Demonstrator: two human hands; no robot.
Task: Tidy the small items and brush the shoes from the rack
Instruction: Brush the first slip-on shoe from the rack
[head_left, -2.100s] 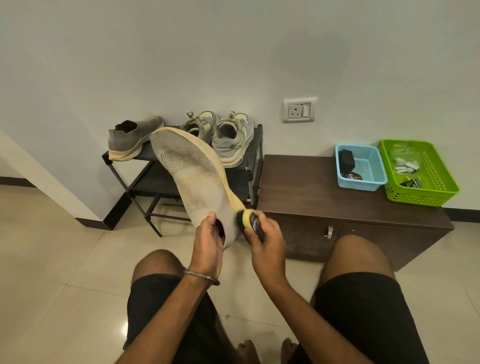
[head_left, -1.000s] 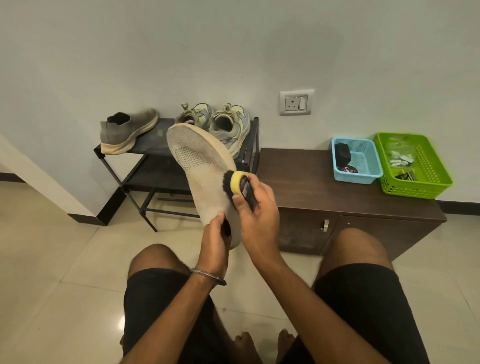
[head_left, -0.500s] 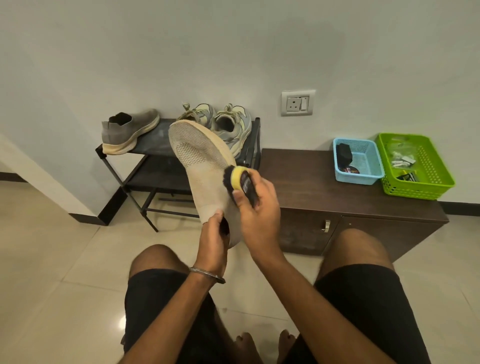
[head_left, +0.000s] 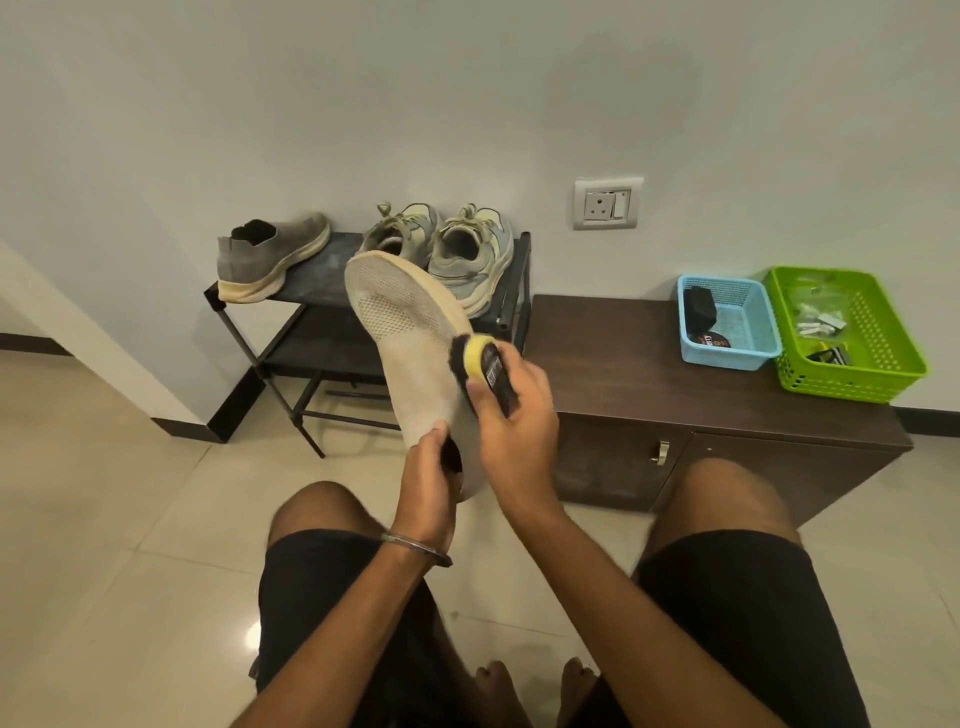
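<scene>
Shoes: four, namely one held (head_left: 410, 353), one grey (head_left: 270, 254) and two laced (head_left: 400, 234) (head_left: 472, 260) on the rack. Brush (head_left: 485, 364): one. Baskets: two, blue (head_left: 727, 358) and green (head_left: 852, 384). Hands: two (head_left: 428, 483) (head_left: 519, 426).

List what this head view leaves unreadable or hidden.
- Brush label: too small and blurred to read.
- Left hand fingers: inside the held shoe.
- Green basket contents: small, blurred.
- Lower rack shelf: partly behind the shoe.
- Right hand fingertips: behind the brush.
</scene>
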